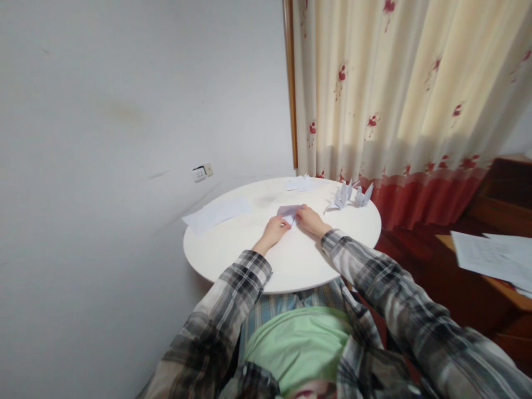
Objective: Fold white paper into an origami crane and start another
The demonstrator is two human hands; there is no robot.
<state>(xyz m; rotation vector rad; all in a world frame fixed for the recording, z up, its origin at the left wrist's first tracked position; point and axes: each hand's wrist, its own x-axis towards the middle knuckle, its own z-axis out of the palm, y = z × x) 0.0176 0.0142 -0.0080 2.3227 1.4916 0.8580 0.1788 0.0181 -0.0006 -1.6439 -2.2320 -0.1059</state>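
A small folded piece of white paper (287, 211) is between my two hands, over the middle of the round white table (286, 266). My left hand (274, 230) pinches its near left side, thumb and fingers pressed together. On the right edge of the paper, my right hand (310, 219) is closed with its fingertips on the fold. The fingers partly cover the paper, so its exact shape is hard to make out. To the right of my right hand stand folded paper cranes (343, 197), white with pointed wings.
A larger white sheet (218, 213) lies at the table's left edge, and paper pieces (299, 183) lie at the back. Beyond are a wall with a socket (199, 174) and a flowered curtain (374, 100). Printed sheets (490, 257) rest on wooden furniture at the right.
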